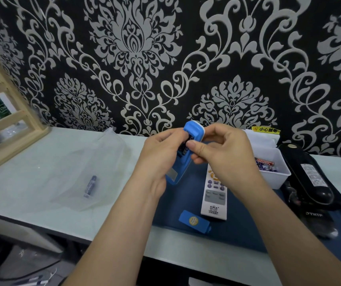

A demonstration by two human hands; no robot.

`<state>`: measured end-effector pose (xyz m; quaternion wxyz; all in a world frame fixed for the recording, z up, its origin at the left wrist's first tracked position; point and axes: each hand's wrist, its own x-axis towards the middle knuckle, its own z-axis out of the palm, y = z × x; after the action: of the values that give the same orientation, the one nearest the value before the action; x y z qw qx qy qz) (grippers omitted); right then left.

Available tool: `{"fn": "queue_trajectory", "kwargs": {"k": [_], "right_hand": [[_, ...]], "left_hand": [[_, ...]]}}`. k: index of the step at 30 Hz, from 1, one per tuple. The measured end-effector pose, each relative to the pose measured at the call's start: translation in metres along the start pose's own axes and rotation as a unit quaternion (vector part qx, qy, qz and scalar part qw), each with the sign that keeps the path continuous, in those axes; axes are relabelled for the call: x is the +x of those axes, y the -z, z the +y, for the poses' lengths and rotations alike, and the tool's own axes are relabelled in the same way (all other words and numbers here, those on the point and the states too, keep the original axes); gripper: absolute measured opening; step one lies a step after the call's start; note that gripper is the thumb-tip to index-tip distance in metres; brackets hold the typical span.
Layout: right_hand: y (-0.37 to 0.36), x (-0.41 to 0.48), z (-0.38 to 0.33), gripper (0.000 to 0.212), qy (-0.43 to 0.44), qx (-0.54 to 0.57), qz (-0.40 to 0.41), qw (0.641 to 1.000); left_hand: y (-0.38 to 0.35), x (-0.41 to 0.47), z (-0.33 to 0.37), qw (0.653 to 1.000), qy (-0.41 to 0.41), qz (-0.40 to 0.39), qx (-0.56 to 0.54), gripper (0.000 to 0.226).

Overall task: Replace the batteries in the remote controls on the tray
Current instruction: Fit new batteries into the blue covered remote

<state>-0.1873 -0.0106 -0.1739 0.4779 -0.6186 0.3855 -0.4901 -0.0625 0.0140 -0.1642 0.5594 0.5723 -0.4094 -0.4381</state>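
Cover [194,220]: blue, loose, yellow round sticker up; lies on the tray [248,223] near its front edge, below both hands and apart from them.

White remote [214,200]: flat on the tray, buttons up, just right of the cover; its far end is hidden under the right hand.

Tray: dark blue, on the pale surface [41,162].

Blue remote [181,168]: held above the tray, tilted, back side to the camera, battery bay open. Left hand [161,155] grips its lower body, fingers curled round it. Right hand [225,153] pinches its upper end, thumb tip at the bay, fingers curled behind. Whether a battery sits under the thumb cannot be told.

Black remote [308,174]: on the tray's right side, label up, well right of the hands.

Box [277,176]: white, open, between the right hand and the black remote; holds batteries [265,163].

Bag [78,172]: clear plastic, on the surface left of the hands, one battery [90,186] inside.

Rack [10,129]: pale wood, far left.

Wall [165,58]: black with a silver damask pattern.
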Motion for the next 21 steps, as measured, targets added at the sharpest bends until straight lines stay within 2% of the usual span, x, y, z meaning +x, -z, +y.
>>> {"fn": "queue_trajectory", "kwargs": {"k": [3, 9, 13, 21], "right_hand": [[0.0, 0.0, 0.002, 0.013, 0.002, -0.033, -0.007, 0.999], [-0.002, 0.0, 0.004, 0.015, 0.001, -0.073, -0.004, 0.997], [-0.006, 0.0, 0.004, 0.015, 0.002, -0.082, -0.007, 0.997], [-0.013, 0.0, 0.004, 0.015, 0.008, -0.088, 0.001, 0.996]], "left_hand": [[0.002, 0.0, -0.003, 0.999, 0.034, -0.02, -0.013, 0.016], [0.004, -0.001, -0.005, 0.997, 0.064, -0.027, -0.04, 0.017], [0.004, 0.0, -0.002, 0.997, 0.062, -0.011, -0.049, 0.008], [0.003, -0.003, 0.005, 0.998, 0.018, 0.021, -0.05, 0.014]]}}
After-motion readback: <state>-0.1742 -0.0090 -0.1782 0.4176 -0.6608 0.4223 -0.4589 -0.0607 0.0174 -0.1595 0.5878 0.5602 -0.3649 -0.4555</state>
